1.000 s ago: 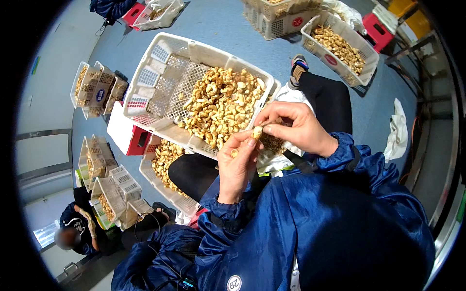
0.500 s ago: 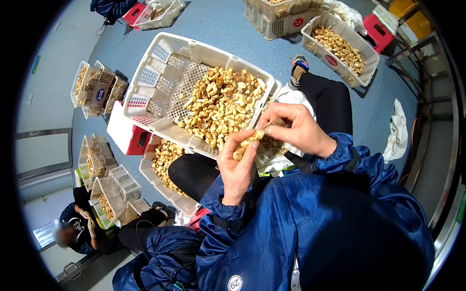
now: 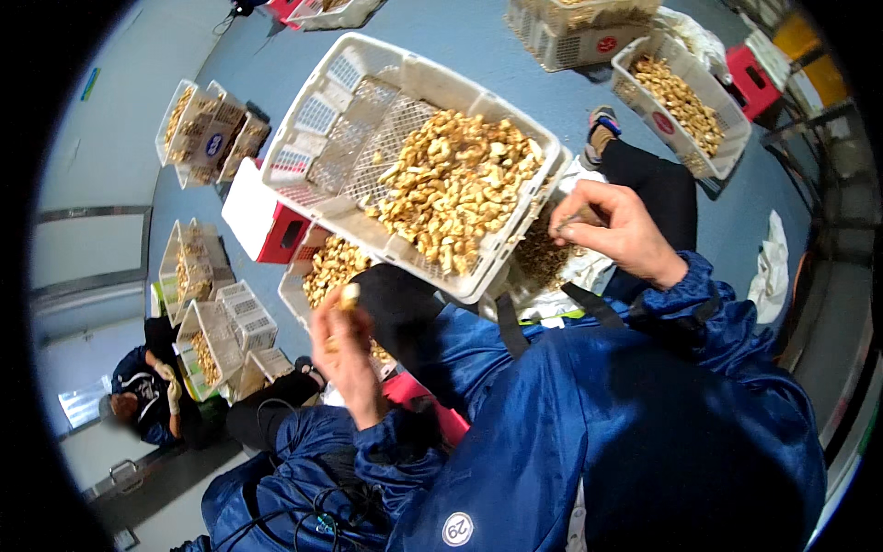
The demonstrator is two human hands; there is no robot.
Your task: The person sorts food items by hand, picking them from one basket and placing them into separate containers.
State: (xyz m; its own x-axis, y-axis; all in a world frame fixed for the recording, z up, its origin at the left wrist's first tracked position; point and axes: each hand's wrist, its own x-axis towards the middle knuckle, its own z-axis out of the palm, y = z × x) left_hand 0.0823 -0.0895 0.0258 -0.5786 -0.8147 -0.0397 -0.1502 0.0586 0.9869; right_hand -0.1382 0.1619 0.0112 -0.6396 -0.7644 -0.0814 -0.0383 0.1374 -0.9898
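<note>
My left hand (image 3: 342, 354), a little blurred, pinches a pale yellow-brown mushroom (image 3: 349, 296) over the lower crate of mushrooms (image 3: 333, 269). My right hand (image 3: 625, 230) is closed, thumb against forefinger, on a thin greyish thing (image 3: 568, 221) too small to name. Below it lie brown scraps (image 3: 541, 258) on a white bag (image 3: 589, 269) between my legs. In front of me a large white perforated crate (image 3: 414, 66) sits tilted, with a heap of mushrooms (image 3: 460, 189) filling its nearer right part.
A red and white stool (image 3: 267, 221) stands beside the large crate. More crates of mushrooms stand at the left (image 3: 212, 138) and far right (image 3: 685, 106). At the lower left sits another person (image 3: 152, 386) wearing gloves. A metal frame (image 3: 832, 184) runs along the right.
My hands have come apart. The left has carried the mushroom left and down, away from the right, which stays over the scraps. The view has shifted a little.
</note>
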